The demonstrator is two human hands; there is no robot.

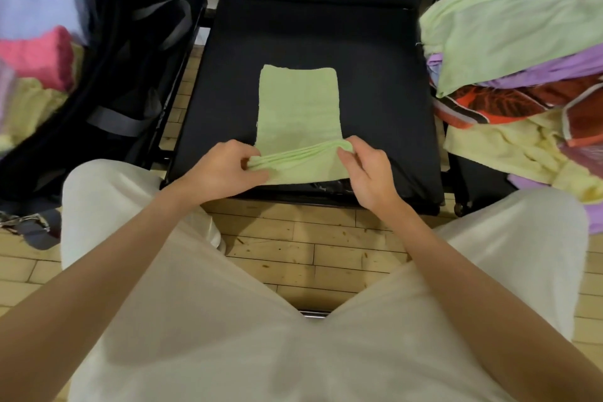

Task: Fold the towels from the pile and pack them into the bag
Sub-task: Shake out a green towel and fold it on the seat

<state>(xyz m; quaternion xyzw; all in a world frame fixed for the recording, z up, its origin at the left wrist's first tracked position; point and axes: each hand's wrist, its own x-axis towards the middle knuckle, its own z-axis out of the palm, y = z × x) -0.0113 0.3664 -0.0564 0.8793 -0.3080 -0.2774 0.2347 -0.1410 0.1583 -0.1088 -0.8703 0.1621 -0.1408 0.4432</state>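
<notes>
On the black chair seat [375, 81], near its front edge, the left hand [225, 170] and right hand [368, 173] pinch the half-folded green towel [298, 108]. Folded towels fill the bag [137, 81]; the pile [522, 91] remains.

L hand [225, 170], R hand [365, 173] — both pinching.

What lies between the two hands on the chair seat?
In the head view, only the green towel's rolled near edge spans between the left hand and right hand; each pinches one end of it.
</notes>
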